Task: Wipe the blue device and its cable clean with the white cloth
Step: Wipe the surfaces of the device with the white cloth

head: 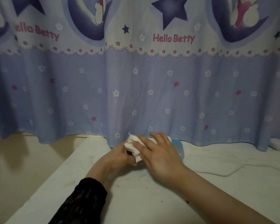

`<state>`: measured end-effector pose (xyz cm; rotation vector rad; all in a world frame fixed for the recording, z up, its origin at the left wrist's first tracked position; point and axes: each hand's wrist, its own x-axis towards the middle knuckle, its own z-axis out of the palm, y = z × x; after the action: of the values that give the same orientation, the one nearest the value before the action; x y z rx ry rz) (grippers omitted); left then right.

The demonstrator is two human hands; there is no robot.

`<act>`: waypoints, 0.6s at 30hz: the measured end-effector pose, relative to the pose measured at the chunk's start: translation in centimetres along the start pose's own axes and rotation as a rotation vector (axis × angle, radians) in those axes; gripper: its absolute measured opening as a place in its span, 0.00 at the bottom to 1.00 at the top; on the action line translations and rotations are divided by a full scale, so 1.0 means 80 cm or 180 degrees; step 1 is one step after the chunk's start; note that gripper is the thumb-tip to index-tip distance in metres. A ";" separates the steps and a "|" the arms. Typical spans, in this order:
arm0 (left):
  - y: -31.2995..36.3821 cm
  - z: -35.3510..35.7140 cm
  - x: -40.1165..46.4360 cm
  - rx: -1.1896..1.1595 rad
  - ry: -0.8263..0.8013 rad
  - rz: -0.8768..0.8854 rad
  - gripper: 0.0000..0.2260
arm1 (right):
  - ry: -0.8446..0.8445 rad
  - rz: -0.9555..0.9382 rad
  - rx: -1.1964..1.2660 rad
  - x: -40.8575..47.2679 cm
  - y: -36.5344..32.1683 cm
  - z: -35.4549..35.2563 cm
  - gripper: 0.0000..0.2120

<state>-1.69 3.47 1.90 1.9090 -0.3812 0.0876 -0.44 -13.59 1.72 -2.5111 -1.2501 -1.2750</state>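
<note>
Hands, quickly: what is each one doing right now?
Left hand: closed on the white cloth.
Right hand: open, fingers spread over the cloth and blue device.

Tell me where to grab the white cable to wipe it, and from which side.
Take the white cable on its bare run right of the right hand, coming from above. It lies loose and flat on the table, clear of other things there. Nearer the blue device, the hand and the white cloth cover it, so the plug end cannot be judged.
</note>
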 end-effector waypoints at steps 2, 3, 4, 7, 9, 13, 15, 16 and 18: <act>-0.005 0.000 0.001 -0.0231 0.0007 -0.0085 0.25 | -0.0061 0.0218 -0.0134 0.003 0.002 -0.006 0.20; -0.006 0.001 0.001 -0.0292 -0.0007 -0.0115 0.27 | -0.0047 0.0259 -0.0151 0.003 0.003 -0.008 0.20; -0.006 0.001 0.000 -0.0329 -0.0007 -0.0128 0.27 | -0.0006 0.0226 -0.0127 0.001 0.003 -0.010 0.21; 0.000 0.000 -0.002 -0.0196 0.0009 -0.0039 0.28 | 0.0005 -0.0210 0.0403 -0.008 0.000 -0.010 0.21; 0.004 0.000 -0.003 -0.0023 -0.0090 0.0016 0.27 | -0.0055 -0.0346 0.0459 -0.011 -0.002 -0.008 0.21; 0.000 0.002 -0.002 -0.0282 0.0008 -0.0059 0.27 | 0.0062 0.0103 0.0204 -0.005 0.002 -0.014 0.18; -0.003 0.002 -0.003 -0.0414 -0.0006 -0.0140 0.29 | 0.0156 0.0190 0.0229 -0.007 0.003 -0.019 0.18; -0.004 0.001 -0.003 -0.0396 -0.0028 -0.0154 0.29 | 0.0198 0.0120 0.0302 -0.010 0.002 -0.020 0.17; -0.002 0.000 -0.004 -0.0303 -0.0051 -0.0116 0.29 | 0.0164 -0.0153 0.0462 -0.014 -0.003 -0.022 0.16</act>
<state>-1.92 3.61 1.71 1.8227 -0.3552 0.0295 -2.15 -14.84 2.01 -2.3476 -1.3471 -1.2034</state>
